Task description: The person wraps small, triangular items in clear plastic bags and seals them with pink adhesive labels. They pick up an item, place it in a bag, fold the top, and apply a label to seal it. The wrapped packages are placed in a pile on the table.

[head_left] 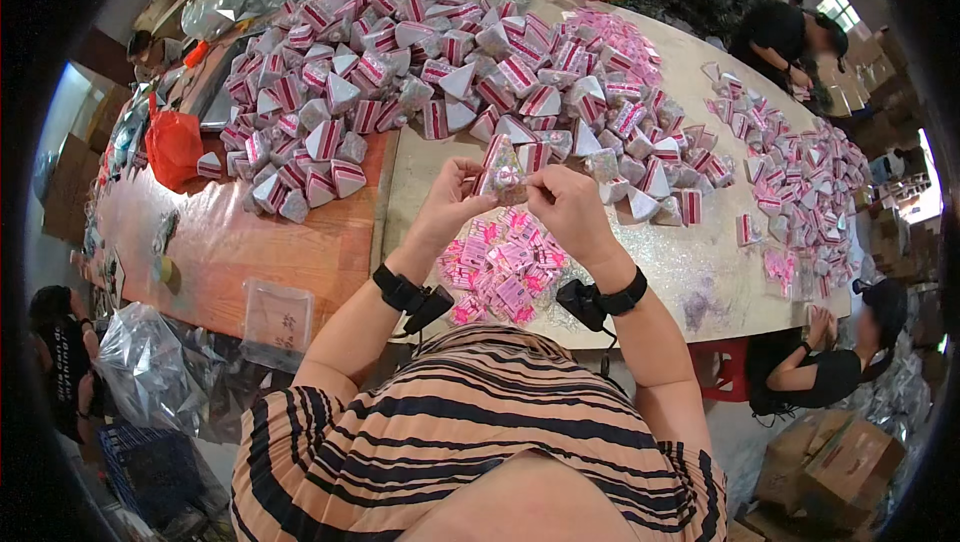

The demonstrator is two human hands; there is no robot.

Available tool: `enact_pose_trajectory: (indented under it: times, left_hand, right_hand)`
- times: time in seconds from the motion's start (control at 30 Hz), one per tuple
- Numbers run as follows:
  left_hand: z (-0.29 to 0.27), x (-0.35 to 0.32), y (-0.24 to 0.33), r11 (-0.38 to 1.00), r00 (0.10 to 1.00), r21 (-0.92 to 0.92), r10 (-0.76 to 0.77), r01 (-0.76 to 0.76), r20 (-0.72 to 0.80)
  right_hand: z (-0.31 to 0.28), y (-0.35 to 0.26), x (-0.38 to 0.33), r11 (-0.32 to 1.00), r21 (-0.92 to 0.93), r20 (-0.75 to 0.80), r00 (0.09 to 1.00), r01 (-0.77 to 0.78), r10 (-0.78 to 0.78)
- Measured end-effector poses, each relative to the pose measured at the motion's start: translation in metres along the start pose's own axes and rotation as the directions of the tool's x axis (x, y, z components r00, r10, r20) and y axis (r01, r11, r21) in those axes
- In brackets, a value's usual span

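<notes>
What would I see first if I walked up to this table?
A huge heap of pink-and-white packets fills the far side of the table. Nearer, the left hand and right hand pinch one clear packet between them, above a small pile of pink labels.

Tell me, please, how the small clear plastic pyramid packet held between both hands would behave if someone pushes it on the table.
The small clear plastic pyramid packet, pinched between the left hand and right hand, looks light and crinkly, so it would probably slide rather than roll. Its flat faces suggest it rests stably, like the pile of pink and white pyramid packets. The film probably dents easily.
</notes>
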State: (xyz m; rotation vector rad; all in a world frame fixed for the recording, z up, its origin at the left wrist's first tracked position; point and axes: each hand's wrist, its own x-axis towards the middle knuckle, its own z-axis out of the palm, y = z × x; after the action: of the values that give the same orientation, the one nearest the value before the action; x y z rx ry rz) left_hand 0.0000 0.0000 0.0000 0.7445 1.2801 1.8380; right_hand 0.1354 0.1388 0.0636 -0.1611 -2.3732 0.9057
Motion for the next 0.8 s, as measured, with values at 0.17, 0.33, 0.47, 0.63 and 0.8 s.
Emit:
enact_pose_trajectory:
  times: [0.17,0.33,0.47,0.63,0.8]
  left_hand:
    - [0.004,-0.003,0.0,0.999,1.0,0.035,0.014,-0.014,0.005]
    - [0.004,-0.002,-0.004,0.993,0.998,0.104,0.06,-0.063,0.023]
    - [0.004,-0.003,-0.006,0.974,0.994,0.198,0.111,-0.112,0.019]
    - [0.013,-0.008,0.01,0.916,0.99,0.386,0.135,-0.113,-0.029]
    - [0.013,-0.007,0.012,0.846,0.977,0.509,0.208,-0.158,-0.043]
  right_hand:
    - [-0.004,-0.003,-0.004,0.999,-0.014,0.007,1.0,0.029,-0.029]
    - [-0.002,0.001,-0.007,0.998,-0.045,0.008,0.999,0.036,-0.036]
    - [-0.002,0.002,-0.008,0.996,-0.083,0.049,0.998,0.037,-0.033]
    - [-0.006,0.002,-0.009,0.983,-0.17,0.137,0.99,0.063,-0.04]
    - [-0.008,0.002,-0.007,0.969,-0.214,0.203,0.976,0.123,-0.079]
